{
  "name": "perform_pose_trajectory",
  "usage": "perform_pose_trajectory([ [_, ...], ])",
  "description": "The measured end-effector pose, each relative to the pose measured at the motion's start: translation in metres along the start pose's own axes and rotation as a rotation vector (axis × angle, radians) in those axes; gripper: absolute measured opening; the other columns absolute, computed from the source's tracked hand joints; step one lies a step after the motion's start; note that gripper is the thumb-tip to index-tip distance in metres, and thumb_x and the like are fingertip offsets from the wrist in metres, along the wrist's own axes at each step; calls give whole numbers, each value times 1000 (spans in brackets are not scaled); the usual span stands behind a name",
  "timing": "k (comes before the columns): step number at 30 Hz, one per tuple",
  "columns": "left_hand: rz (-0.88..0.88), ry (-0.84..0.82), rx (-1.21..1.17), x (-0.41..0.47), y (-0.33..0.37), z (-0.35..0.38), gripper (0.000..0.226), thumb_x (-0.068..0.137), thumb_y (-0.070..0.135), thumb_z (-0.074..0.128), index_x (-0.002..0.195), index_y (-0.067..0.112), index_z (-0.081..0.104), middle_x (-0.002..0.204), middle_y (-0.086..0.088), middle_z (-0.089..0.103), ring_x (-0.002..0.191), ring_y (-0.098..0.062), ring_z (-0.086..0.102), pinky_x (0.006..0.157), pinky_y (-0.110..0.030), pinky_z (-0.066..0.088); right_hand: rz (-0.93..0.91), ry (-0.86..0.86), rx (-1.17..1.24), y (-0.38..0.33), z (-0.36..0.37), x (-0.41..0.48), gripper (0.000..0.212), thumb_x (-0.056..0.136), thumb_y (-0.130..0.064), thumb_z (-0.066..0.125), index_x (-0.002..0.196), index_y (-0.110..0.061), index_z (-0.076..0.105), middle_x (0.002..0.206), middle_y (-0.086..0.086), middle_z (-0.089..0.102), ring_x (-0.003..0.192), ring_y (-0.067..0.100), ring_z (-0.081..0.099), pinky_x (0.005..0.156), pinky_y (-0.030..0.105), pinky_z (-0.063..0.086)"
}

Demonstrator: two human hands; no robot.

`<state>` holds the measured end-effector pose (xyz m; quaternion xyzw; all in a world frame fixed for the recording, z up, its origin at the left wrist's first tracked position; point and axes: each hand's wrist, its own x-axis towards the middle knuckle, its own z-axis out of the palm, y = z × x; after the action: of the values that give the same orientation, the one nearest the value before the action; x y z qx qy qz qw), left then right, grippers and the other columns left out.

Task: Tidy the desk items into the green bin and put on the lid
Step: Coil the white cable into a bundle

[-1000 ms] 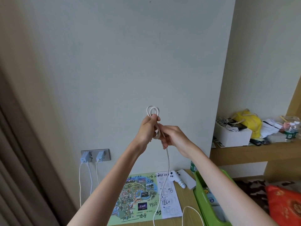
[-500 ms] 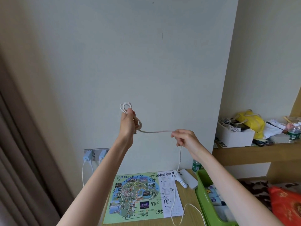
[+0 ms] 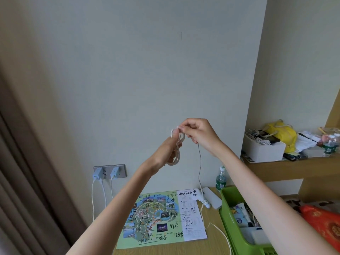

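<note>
Fingers point(image 3: 186, 129) around looped white cable point(image 3: 178, 154)

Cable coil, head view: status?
Left hand grips the white cable coil, right hand pinches a strand at its top. Tail hangs to the desk. Green bin open, lid not in view. Nothing blocks the bin.

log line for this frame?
left hand: grips cable loops | right hand: pinches cable strand | tail: hangs to desk | green bin: uncovered
</note>
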<state>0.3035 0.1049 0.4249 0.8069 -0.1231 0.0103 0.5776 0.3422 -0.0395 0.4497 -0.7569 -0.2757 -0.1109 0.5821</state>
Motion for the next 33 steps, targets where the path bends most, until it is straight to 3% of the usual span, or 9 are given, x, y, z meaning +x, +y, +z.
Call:
perform_pose_trajectory([
  [4, 36, -88, 51, -4, -1, 2, 27, 103, 31, 42, 79, 18, 36, 59, 9, 32, 44, -2, 28, 43, -14, 26, -7, 33, 17, 6, 0, 3, 10, 89, -11, 67, 83, -2, 69, 56, -12, 59, 44, -1, 45, 44, 13, 32],
  [8, -25, -86, -40, -4, 1, 0, 23, 103, 29, 39, 88, 12, 41, 62, 2, 35, 52, -12, 27, 51, -26, 22, 96, 128, 133, 27, -2, 0, 14, 90, -24, 67, 83, -13, 62, 66, 0, 55, 45, 6, 39, 45, 20, 32],
  [13, -4, 188, -80, 3, -4, -2, 25, 99, 27, 37, 81, 16, 51, 67, 0, 43, 45, -7, 37, 44, -22, 28, 199, 26, 164, 54, 2, -13, 33, 101, -36, 46, 85, -14, 65, 68, -2, 43, 52, 9, 38, 52, 21, 37],
  [17, 23, 341, -206, 10, -6, -10, 31, 101, 26, 33, 96, 21, 63, 81, 1, 47, 50, -7, 40, 46, -22, 30, 194, -61, 147, 60, 6, -25, 35, 104, -28, 40, 86, -9, 63, 64, -2, 42, 52, 10, 38, 53, 24, 37],
  [20, 16, 335, -244, 12, -6, -9, 33, 101, 26, 33, 109, 19, 64, 76, 1, 44, 44, -6, 37, 44, -23, 25, 188, -97, 156, 51, 11, -26, 35, 104, -28, 42, 82, -8, 60, 58, -3, 39, 49, 10, 35, 50, 23, 35],
  [26, 45, 235, -309, 10, 0, -5, 38, 101, 22, 32, 112, 8, 65, 54, -3, 45, 36, -8, 34, 37, -18, 24, 167, -181, 136, 36, 21, -24, 39, 103, -30, 43, 72, -9, 56, 53, -4, 39, 46, 10, 35, 47, 22, 34],
  [30, 17, 236, -274, 9, 2, -5, 30, 101, 25, 32, 100, 8, 57, 64, -14, 44, 46, -18, 41, 42, -21, 26, 152, -240, 123, 33, 19, -25, 38, 101, -30, 47, 72, -8, 59, 52, -6, 42, 47, 8, 39, 48, 19, 36],
  [33, 14, 242, -292, 9, 0, -6, 23, 102, 26, 34, 92, 10, 47, 61, -7, 42, 38, -11, 45, 37, -16, 29, 161, -253, 128, 32, 18, -25, 38, 101, -30, 47, 72, -9, 61, 52, -6, 45, 47, 7, 42, 48, 19, 39],
])
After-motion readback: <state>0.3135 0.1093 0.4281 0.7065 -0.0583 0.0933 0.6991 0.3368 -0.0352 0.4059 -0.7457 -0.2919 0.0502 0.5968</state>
